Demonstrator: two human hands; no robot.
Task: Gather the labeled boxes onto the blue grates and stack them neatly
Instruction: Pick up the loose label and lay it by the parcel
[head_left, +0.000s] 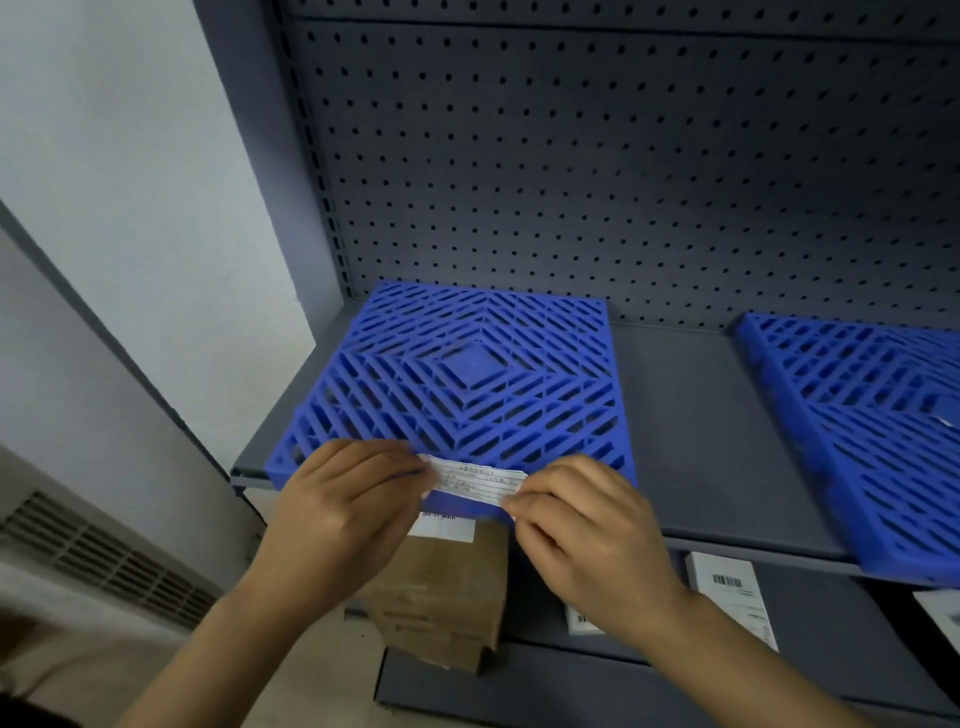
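Note:
A blue grate (467, 374) lies on the grey shelf (691, 431), its front edge overhanging slightly. My left hand (343, 514) and my right hand (587, 530) each pinch one end of a white paper label strip (478, 480) at the grate's front edge. A second blue grate (883, 426) lies at the right, tilted over the shelf edge. Below the shelf, a brown cardboard box (452, 592) with a white barcode label stands on the lower shelf. Two white labeled boxes (727, 592) lie to its right.
A grey pegboard (623, 156) backs the shelf. A white wall (130, 182) stands at the left, with a vent grille (104, 556) low down. Bare shelf shows between the two grates.

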